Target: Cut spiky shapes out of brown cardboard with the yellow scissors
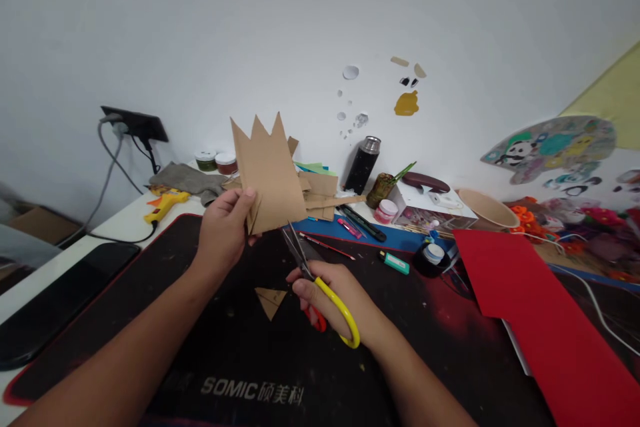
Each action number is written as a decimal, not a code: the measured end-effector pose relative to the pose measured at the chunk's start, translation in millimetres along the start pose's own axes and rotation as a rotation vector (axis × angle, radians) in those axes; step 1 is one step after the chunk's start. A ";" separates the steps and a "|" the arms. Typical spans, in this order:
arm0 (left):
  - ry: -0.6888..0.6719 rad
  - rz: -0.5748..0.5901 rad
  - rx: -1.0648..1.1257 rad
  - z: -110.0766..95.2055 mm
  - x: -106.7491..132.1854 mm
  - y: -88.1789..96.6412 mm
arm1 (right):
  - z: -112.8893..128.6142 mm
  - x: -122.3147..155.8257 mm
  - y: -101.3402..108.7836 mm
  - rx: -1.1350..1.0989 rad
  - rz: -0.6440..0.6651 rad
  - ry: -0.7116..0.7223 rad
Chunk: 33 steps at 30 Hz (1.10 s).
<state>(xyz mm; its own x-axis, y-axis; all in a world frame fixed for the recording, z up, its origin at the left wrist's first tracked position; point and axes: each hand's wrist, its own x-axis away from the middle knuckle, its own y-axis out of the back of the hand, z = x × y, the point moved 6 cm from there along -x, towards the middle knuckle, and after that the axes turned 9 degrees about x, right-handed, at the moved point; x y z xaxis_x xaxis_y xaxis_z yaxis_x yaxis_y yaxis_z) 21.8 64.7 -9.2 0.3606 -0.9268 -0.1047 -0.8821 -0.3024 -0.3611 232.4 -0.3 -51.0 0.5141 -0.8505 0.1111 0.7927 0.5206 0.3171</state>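
Note:
My left hand [227,227] pinches the lower left part of a brown cardboard piece [273,177], holding it up above the mat. Its top edge is cut into three pointed spikes, like a crown. In my right hand [340,293] are scissors [346,310] with one yellow and one red handle loop. Their blades are parted a little and point up at the cardboard's lower edge; whether they touch it I cannot tell. A small cardboard triangle [271,302] lies on the black mat [220,340] below my hands.
A yellow glue gun [167,205] and a black phone-like slab [65,300] lie at the left. Behind are cardboard scraps [323,187], a black flask [363,165] and a pink-lidded jar [386,211]. Red card [535,320] covers the right side, near an ink bottle [431,257].

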 end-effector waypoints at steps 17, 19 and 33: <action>-0.038 0.069 -0.156 -2.8 16.1 -8.6 | 3.7 0.7 -1.7 0.133 -0.060 0.018; -0.039 0.081 -0.158 -3.4 18.1 -10.3 | 3.8 0.4 -1.9 0.138 -0.067 0.040; -0.062 0.078 -0.174 -2.2 20.9 -9.7 | 3.1 0.4 -2.2 0.158 -0.080 0.036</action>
<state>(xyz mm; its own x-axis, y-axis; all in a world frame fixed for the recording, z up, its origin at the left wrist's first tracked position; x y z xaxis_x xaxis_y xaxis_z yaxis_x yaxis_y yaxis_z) 37.2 47.8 -5.8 0.3026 -0.9351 -0.1845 -0.9452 -0.2695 -0.1842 229.8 -2.1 -48.7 0.4647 -0.8842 0.0468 0.7718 0.4303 0.4682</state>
